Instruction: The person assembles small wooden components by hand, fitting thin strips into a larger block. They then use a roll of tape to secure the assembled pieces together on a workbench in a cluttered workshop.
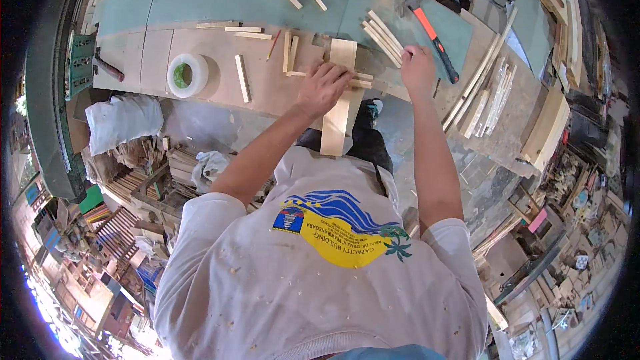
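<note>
L hand [325, 87] bent over thin strip [363, 85], which lies across the pale board [335, 127]; R hand [418, 68] at near ends of strip bundle [382, 35]. Can't tell if either's gripping. Board overhangs bench [220, 80]: hard push could prob. tip it.

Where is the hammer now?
In the head view, the hammer lies on the right part of the worktable, just right of the right hand and pale strips.
</note>
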### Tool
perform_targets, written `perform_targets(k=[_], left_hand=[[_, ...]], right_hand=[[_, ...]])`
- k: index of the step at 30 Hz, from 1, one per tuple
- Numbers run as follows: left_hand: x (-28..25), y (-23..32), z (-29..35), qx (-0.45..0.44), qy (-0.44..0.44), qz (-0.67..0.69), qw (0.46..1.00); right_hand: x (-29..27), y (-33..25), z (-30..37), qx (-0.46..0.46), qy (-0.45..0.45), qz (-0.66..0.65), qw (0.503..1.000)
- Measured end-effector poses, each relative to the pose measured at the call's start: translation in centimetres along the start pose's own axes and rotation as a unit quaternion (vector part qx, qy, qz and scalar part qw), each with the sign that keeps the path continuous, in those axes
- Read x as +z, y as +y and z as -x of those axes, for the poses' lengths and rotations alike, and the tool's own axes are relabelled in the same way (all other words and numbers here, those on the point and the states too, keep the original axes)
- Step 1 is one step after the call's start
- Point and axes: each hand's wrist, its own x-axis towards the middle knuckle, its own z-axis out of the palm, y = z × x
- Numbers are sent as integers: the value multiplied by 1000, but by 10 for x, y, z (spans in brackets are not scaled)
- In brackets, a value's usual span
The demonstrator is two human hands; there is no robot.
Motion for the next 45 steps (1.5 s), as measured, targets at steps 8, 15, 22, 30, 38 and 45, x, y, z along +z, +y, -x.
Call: perform_targets(k=[8, 15, 22, 30, 38, 45], left_hand=[[6, -5, 3, -6, -16, 2, 1000], [2, -2, 4, -16, -4, -21, 1000], [-12, 5, 13, -64, 31, -8, 997], [-33, 8, 33, -141, 32, -17, 989], [-38, -9, 14, -41, -1, -46, 998], [-16, -22, 16, -4, -7, -45, 999]], right_hand=[[12, 15, -17, -28, -39, 7, 999], [-5, 0, -10, -107, 54, -19, 993], [-30, -43, 25, -178, -69, -164, 968], [-12, -62, 56, -239, -78, -87, 964], [-9, -69, 58, -239, -125, -15, 963], [-2, -56, 79, -113, 10, -133, 985]])
